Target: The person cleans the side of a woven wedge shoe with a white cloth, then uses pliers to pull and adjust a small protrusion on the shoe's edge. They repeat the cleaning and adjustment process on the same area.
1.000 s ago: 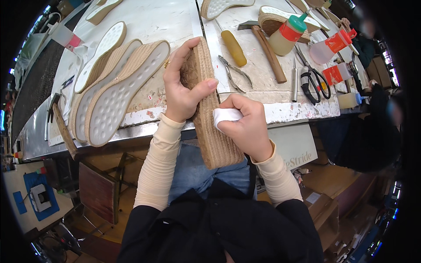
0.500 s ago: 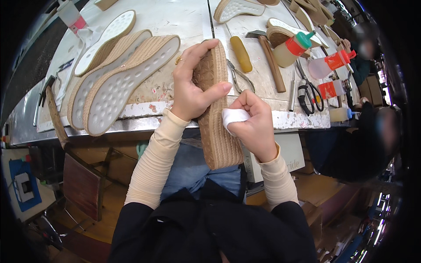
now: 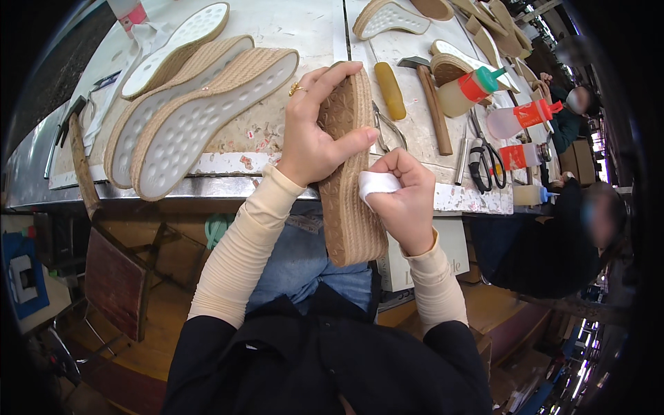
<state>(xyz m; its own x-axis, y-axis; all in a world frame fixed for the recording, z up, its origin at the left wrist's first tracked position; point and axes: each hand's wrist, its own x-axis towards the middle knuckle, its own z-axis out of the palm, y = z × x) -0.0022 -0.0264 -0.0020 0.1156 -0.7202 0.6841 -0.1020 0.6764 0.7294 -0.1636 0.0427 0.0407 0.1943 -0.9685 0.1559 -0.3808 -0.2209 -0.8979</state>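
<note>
Left hand [image 3: 315, 135] is wrapped around the upper part of a jute-edged shoe sole [image 3: 349, 166], thumb across its brown patterned face, fingers curled over the far edge. The sole stands on its side, running from the bench edge down toward the lap. Right hand [image 3: 408, 200] is closed into a loose fist, pinching a small white cloth [image 3: 377, 185] that's pressed against the sole's right rim.

On the bench [image 3: 304, 28] to the left lie three white-faced soles [image 3: 207, 114] overlapping each other. To the right there's a yellow-handled tool [image 3: 391, 90], a hammer [image 3: 432, 104], pliers [image 3: 387, 131] half hidden behind the sole, and black scissors [image 3: 484, 155]. Further right sit squeeze bottles: a yellowish one with red neck and green cap [image 3: 470, 90], and a clear one with red nozzle [image 3: 519, 117]; their labels are too small to read. A white box [image 3: 453, 252] under the bench is partly hidden by the right forearm. Another person [image 3: 553, 235] sits at right, mostly cut off.
</note>
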